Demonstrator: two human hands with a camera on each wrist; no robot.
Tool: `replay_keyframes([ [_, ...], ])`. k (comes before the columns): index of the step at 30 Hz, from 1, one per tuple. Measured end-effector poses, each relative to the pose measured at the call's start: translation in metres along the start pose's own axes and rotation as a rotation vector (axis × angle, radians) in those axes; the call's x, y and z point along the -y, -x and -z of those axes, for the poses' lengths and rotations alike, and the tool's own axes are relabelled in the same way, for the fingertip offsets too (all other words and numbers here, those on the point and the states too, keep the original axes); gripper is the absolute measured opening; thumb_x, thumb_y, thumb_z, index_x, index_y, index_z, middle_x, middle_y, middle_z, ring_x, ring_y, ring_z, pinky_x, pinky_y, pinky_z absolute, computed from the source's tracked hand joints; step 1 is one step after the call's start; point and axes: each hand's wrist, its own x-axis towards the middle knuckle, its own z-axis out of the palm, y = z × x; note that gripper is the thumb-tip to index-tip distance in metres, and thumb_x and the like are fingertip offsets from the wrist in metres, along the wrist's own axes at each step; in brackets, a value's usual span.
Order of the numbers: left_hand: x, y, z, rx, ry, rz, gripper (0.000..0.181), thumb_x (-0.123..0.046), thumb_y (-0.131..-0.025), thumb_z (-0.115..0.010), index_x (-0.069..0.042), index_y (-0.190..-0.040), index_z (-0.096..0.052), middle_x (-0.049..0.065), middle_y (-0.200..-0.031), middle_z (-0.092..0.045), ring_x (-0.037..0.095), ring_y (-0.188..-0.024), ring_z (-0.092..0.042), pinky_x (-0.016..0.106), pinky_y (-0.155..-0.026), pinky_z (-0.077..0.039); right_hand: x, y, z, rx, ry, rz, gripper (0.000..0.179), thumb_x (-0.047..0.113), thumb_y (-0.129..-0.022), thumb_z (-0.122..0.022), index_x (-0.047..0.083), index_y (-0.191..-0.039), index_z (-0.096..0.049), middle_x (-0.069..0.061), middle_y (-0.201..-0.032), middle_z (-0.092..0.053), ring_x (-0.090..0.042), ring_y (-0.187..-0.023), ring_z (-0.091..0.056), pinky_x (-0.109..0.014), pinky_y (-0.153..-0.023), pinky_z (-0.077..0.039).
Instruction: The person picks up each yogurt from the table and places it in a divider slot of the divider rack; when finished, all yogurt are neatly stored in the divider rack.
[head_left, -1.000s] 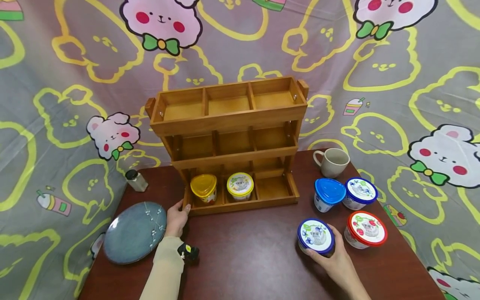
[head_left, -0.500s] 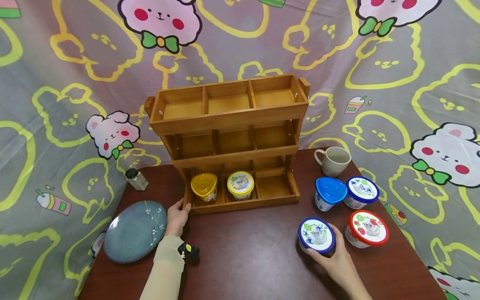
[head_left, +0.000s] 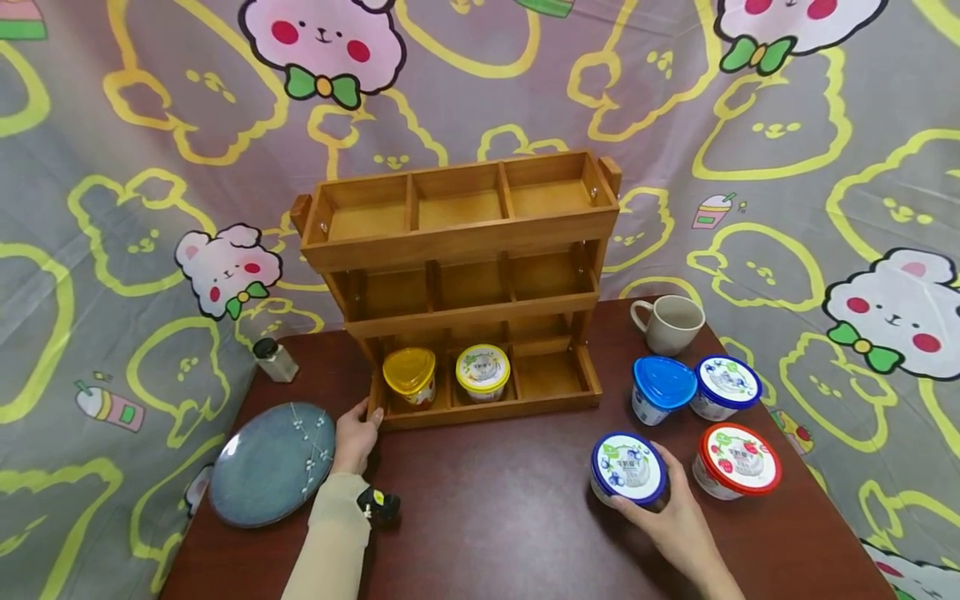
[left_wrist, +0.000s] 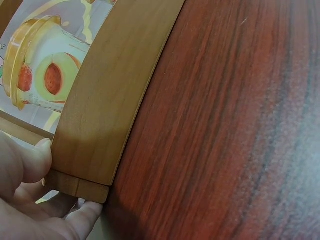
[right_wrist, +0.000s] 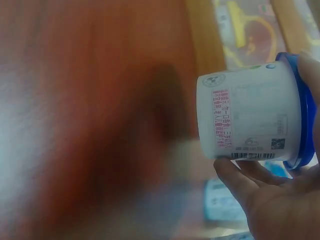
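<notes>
Two yellow-lidded cups [head_left: 409, 372] shelved in rack [head_left: 459, 237], bottom row; three cups [head_left: 738, 461] unshelved on worktop [head_left: 487, 508]. Right hand [head_left: 672, 510] grip curled round blue-lidded cup [head_left: 628, 469]; left hand [head_left: 356, 437] pinches rack corner.

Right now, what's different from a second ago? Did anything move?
Yes, a little. The blue-lidded tub held in the right grip shifted slightly left, away from the red-lidded tub. Nothing new was taken hold of or let go. The left grip stayed on the corner of the rack, and the yellow-lidded tubs in it stayed put.
</notes>
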Motion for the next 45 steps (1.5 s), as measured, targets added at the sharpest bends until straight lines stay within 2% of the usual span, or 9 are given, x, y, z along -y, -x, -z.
replay_keyframes([
  [6, 0.001, -0.002, 0.001, -0.001, 0.01, -0.012, 0.052, -0.013, -0.104, -0.05, 0.007, -0.149, -0.035, 0.029, -0.15, -0.037, 0.041, -0.139, -0.032, 0.055, -0.115, -0.022, 0.025, -0.01, 0.006, 0.0, -0.015, 0.069, 0.109, 0.042, -0.076, -0.086, 0.008, -0.155, -0.019, -0.023, -0.148, -0.035, -0.043, -0.129, -0.04, -0.067, -0.102, -0.035],
  [13, 0.004, -0.004, -0.001, -0.022, 0.026, -0.029, 0.051, -0.01, -0.103, -0.051, 0.009, -0.148, -0.036, 0.031, -0.148, -0.039, 0.042, -0.137, -0.035, 0.053, -0.114, -0.026, 0.049, -0.026, 0.009, 0.043, -0.089, 0.076, 0.109, 0.039, -0.079, -0.084, 0.014, -0.158, -0.013, -0.022, -0.151, -0.031, -0.044, -0.131, -0.039, -0.059, -0.098, -0.044],
  [16, 0.005, -0.005, -0.002, -0.037, 0.037, -0.042, 0.049, -0.009, -0.102, -0.052, 0.01, -0.146, -0.038, 0.031, -0.146, -0.041, 0.042, -0.134, -0.039, 0.052, -0.113, -0.029, 0.055, -0.035, 0.009, 0.05, -0.087, 0.088, 0.109, 0.04, -0.08, -0.083, 0.015, -0.158, -0.011, -0.022, -0.152, -0.03, -0.044, -0.131, -0.039, -0.058, -0.096, -0.046],
  [24, 0.004, -0.004, -0.003, -0.039, 0.035, -0.038, 0.048, -0.007, -0.102, -0.051, 0.009, -0.146, -0.039, 0.03, -0.145, -0.042, 0.041, -0.133, -0.04, 0.053, -0.113, -0.028, 0.072, -0.06, 0.012, 0.062, -0.019, 0.159, 0.107, 0.044, -0.081, -0.081, 0.015, -0.158, -0.012, -0.023, -0.152, -0.03, -0.046, -0.134, -0.034, -0.067, -0.103, -0.035],
  [29, 0.004, -0.003, -0.002, -0.037, 0.035, -0.032, 0.048, -0.008, -0.103, -0.051, 0.009, -0.146, -0.039, 0.03, -0.146, -0.042, 0.041, -0.134, -0.039, 0.053, -0.113, -0.028, 0.08, -0.078, 0.012, 0.068, -0.003, 0.18, 0.107, 0.047, -0.081, -0.08, 0.016, -0.158, -0.013, -0.023, -0.151, -0.031, -0.045, -0.132, -0.036, -0.068, -0.102, -0.035],
  [36, 0.004, -0.003, -0.001, -0.043, 0.03, -0.039, 0.048, -0.008, -0.102, -0.052, 0.01, -0.145, -0.04, 0.031, -0.145, -0.042, 0.042, -0.133, -0.04, 0.053, -0.112, -0.029, 0.088, -0.105, 0.002, 0.057, -0.02, 0.154, 0.107, 0.049, -0.08, -0.08, 0.013, -0.157, -0.014, -0.022, -0.149, -0.035, -0.043, -0.132, -0.039, -0.065, -0.106, -0.033],
  [45, 0.006, -0.004, -0.001, -0.048, 0.024, -0.045, 0.048, -0.008, -0.102, -0.053, 0.01, -0.145, -0.041, 0.03, -0.145, -0.043, 0.041, -0.134, -0.04, 0.052, -0.114, -0.028, 0.088, -0.136, -0.02, 0.069, -0.048, 0.115, 0.11, 0.05, -0.079, -0.08, 0.011, -0.156, -0.013, -0.023, -0.148, -0.037, -0.042, -0.132, -0.04, -0.061, -0.108, -0.033],
])
